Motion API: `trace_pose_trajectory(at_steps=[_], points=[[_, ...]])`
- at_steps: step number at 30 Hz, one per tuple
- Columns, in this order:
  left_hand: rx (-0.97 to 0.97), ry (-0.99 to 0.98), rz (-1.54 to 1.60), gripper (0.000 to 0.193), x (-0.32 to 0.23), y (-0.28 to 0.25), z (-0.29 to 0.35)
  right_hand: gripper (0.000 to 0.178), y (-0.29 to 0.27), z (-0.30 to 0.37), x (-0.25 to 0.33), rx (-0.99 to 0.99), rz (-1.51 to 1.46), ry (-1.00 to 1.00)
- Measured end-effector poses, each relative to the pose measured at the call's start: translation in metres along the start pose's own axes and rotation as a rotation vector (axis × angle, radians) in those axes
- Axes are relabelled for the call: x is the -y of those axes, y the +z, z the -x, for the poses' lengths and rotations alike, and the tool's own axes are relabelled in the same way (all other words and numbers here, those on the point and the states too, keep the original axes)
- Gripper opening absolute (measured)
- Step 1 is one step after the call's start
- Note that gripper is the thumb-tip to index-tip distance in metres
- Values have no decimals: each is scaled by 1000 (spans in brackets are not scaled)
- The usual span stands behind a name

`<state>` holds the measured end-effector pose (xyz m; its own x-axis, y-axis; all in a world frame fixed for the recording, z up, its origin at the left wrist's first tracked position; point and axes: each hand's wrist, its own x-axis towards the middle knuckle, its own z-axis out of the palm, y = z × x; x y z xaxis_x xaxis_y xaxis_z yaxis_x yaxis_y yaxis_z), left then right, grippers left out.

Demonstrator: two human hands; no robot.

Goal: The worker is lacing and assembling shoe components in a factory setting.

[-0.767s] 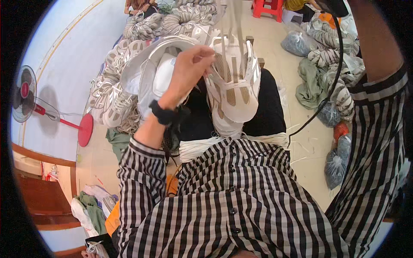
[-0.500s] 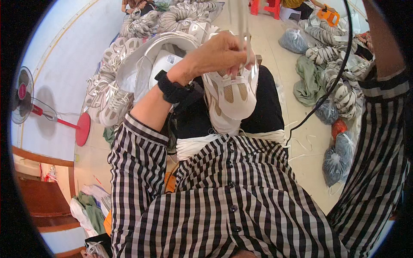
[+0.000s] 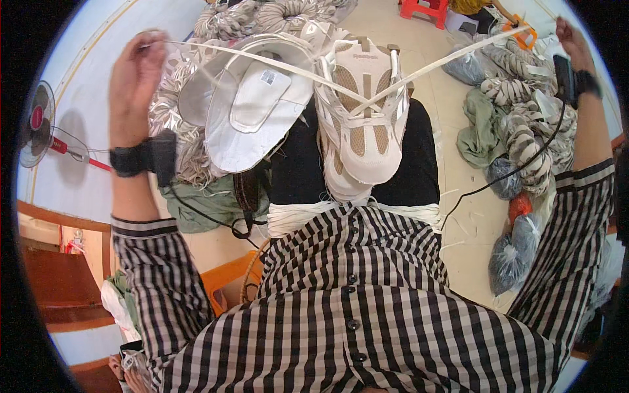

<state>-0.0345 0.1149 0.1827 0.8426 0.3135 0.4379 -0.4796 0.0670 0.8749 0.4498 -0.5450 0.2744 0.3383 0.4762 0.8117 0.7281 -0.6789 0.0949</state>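
A beige and white sneaker upper (image 3: pixel 377 160) lies between my thighs, toe toward me, on another pale shoe piece (image 3: pixel 347 188). Through its eyelets runs a cream shoelace (image 3: pixel 452 59), crossed over the tongue, with its two ends drawn out to the sides. My left hand (image 3: pixel 137 72), raised at the far left and slightly blurred, is closed on one end. High at the right, my right hand (image 3: pixel 574 42) grips the other end. A bundle of white laces (image 3: pixel 287 219) lies across my lap.
Left of the shoe stands a white bucket-like container (image 3: pixel 229 141) with a flat white piece inside. Shoe uppers (image 3: pixel 524 134) lie in bunches at both sides, with bagged dark items (image 3: pixel 508 262) at right. A fan (image 3: pixel 38 124) stands at left. A black cable (image 3: pixel 504 173) hangs near my right arm.
Both hands have moved apart, the left from above the shoe out to the left, pulling the shoelace wide. The right hand has come into view. The white container appears tilted more toward me.
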Motion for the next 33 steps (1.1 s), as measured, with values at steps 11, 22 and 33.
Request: trace_pose_trajectory(at_steps=[11,22,33], points=[[-478,-51,-1348,40,-69,-166,65,16,122,177,147,1072,-374,769],[525,370,-1012,25,96,180,175,11,37,166,422,363,-824,-108],[121,566,-844,31,193,229,162,15,50,155,468,397,-190,-450]])
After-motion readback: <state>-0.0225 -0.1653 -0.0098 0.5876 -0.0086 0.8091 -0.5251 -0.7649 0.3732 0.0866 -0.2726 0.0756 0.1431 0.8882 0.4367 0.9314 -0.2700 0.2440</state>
